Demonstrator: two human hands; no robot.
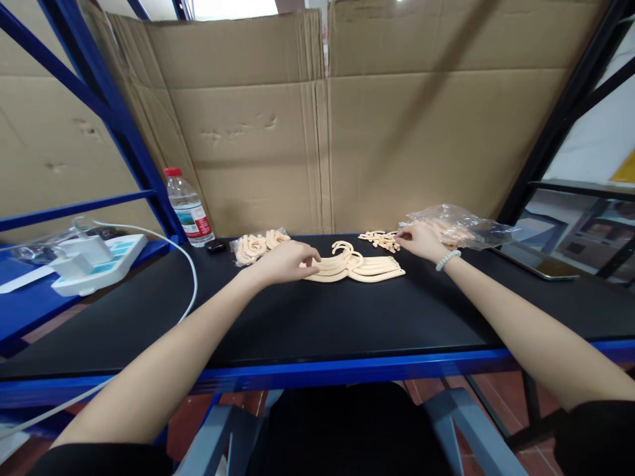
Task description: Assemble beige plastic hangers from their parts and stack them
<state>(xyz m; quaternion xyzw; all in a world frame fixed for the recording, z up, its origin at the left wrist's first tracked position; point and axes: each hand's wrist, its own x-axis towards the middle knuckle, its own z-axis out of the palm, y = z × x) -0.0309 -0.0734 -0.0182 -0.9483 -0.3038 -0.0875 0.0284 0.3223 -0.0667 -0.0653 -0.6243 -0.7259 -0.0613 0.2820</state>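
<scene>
Several beige clothes hangers point(374, 270) lie stacked on the black tabletop, their hook ends bunched at the middle. My left hand point(288, 262) is over the left end of the stack, thumb and forefinger apart; whether it touches the hangers is hard to tell. To the right and behind the stack is a loose pile of small beige pieces point(378, 239). My right hand point(423, 242), wearing a beaded bracelet, is at the right edge of that pile with its fingers drawn together. What its fingertips hold, if anything, is too small to make out.
Behind my left hand lies a clear bag of beige hook-like parts point(253, 246); another plastic bag point(456, 225) is by my right hand. A water bottle point(191, 211), a small black object point(215, 246), a phone point(536, 263), a power strip point(102, 261) and its white cable point(194, 277) lie around. Cardboard point(258, 145) stands behind.
</scene>
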